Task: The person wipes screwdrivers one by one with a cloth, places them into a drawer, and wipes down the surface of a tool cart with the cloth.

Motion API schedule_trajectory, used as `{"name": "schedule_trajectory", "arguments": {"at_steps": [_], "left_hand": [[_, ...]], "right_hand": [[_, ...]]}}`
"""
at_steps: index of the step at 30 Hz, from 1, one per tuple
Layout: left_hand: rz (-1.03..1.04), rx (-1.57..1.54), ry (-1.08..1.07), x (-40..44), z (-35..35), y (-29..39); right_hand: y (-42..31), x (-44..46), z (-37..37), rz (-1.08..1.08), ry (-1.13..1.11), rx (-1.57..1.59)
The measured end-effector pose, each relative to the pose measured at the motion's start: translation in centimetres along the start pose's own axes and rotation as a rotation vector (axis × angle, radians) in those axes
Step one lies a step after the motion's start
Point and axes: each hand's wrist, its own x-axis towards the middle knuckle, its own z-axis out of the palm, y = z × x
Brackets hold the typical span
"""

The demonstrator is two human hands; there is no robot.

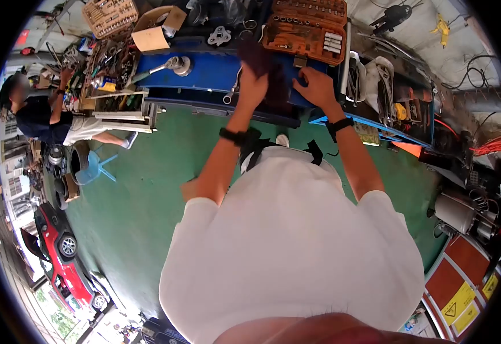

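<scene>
My left hand (253, 87) grips a dark maroon cloth (273, 86), which hangs blurred over the blue bench top (207, 71). Just left of that hand lies a combination wrench (228, 96) with its ring end near the front edge. My right hand (318, 87) is over the bench's right part, thumb and fingers apart, with nothing visible between them. Close above it is the latch of an open orange socket set case (302, 43). Further left on the blue top rests a ratchet with a round metal head (177, 65).
A cardboard box (150, 39) and a second socket case (110, 17) stand at the back left. Another person (47, 117) works beside a tool-filled drawer cart (121, 114). A blue stool (98, 166) and a red car (70, 269) are at left. Right is a tool cart (402, 109).
</scene>
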Motion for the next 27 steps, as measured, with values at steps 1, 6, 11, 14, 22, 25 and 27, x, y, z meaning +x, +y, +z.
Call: {"name": "schedule_trajectory", "arguments": {"at_steps": [1,6,11,14,22,25,27], "left_hand": [[0.058,0.197,-0.124,0.9,0.4,-1.5],[0.443,0.791,-0.259,-1.6,1.1,-4.2],[0.224,0.957,-0.349,-5.1,-1.6,-0.7],[0.007,0.96,-0.347,-6.4,-4.2,0.4],[-0.156,0.198,-0.425,-7.0,-2.8,2.7],[-0.639,-0.198,-0.695,-9.1,-0.5,5.0],[-0.276,-0.017,-1.146,-9.5,-0.4,4.7]], "right_hand": [[0.1,0.0,0.2,-0.017,0.035,0.002],[0.4,0.1,0.3,-0.054,0.111,0.029],[0.9,-0.1,0.3,-0.081,-0.003,-0.037],[0.5,-0.3,0.2,-0.044,-0.046,-0.015],[-7.2,-6.7,-4.1,-0.074,-0.097,0.459],[-5.8,-9.6,-5.1,0.046,-0.235,0.653],[-3.5,-11.8,-5.9,0.057,-0.251,0.696]]}}
